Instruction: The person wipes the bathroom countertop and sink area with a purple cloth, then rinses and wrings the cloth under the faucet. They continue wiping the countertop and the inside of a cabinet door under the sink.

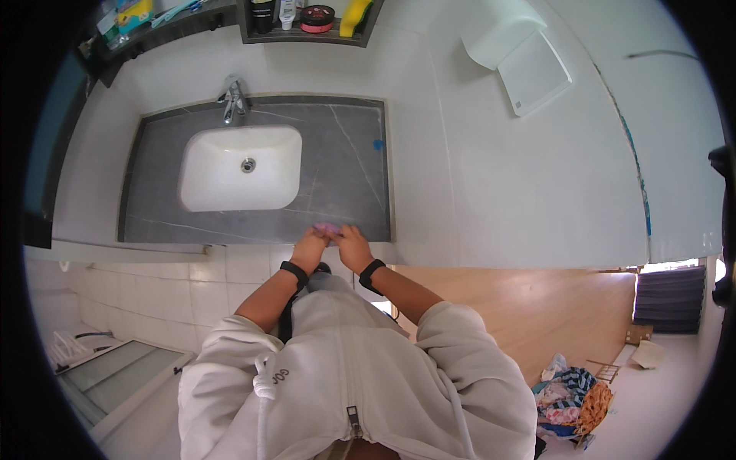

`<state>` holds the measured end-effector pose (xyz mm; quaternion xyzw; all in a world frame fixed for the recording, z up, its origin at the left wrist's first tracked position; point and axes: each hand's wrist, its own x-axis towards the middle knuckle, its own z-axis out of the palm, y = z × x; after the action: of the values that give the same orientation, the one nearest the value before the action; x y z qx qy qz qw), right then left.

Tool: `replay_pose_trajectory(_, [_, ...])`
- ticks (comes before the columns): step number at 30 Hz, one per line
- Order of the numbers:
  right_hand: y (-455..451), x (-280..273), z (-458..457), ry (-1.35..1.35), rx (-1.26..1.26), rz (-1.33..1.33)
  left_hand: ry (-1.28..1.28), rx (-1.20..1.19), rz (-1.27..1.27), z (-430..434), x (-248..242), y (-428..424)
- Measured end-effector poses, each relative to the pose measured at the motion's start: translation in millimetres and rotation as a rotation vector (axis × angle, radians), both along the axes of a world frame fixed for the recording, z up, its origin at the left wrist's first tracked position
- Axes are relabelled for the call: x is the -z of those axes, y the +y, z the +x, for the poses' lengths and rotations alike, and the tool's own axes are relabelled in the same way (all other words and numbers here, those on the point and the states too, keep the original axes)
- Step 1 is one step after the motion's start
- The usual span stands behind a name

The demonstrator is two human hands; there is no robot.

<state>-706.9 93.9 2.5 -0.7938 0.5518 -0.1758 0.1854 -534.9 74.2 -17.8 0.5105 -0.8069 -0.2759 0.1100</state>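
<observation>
Both of my hands meet at the front edge of the dark grey stone countertop (339, 184), right of the white sink basin (215, 192). Between them is a small pink-purple thing, perhaps a cloth (326, 228). My left hand (310, 248) holds its left side, and the fingers of my right hand (353, 247) close on its right side. The fingers hide part of it. A chrome faucet (233, 102) stands behind the basin, which has a metal drain (248, 165).
Above the counter hangs a dark shelf (305, 39) with bottles, a round tin and a yellow sponge (355, 17). A blue spot (378, 144) marks the counter's right side. A white wall dispenser (535, 72) is at upper right. A clothes pile (575, 397) lies at lower right.
</observation>
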Motion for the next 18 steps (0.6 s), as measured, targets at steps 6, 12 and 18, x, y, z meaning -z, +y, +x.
replay_pose_trajectory(6, [-2.4,4.3,-3.3,0.003,0.002,-0.017,0.000,0.173,-0.136,3.4,6.4,-10.6])
replay_pose_trajectory(12, [-5.2,5.7,-6.6,0.057,0.024,0.026,-0.035,0.299,-0.215,2.7,-5.7,-23.4])
replay_pose_trajectory(18, [-0.8,-4.5,-4.2,0.090,0.110,0.101,0.031,0.336,-0.101,6.0,-7.2,-31.3])
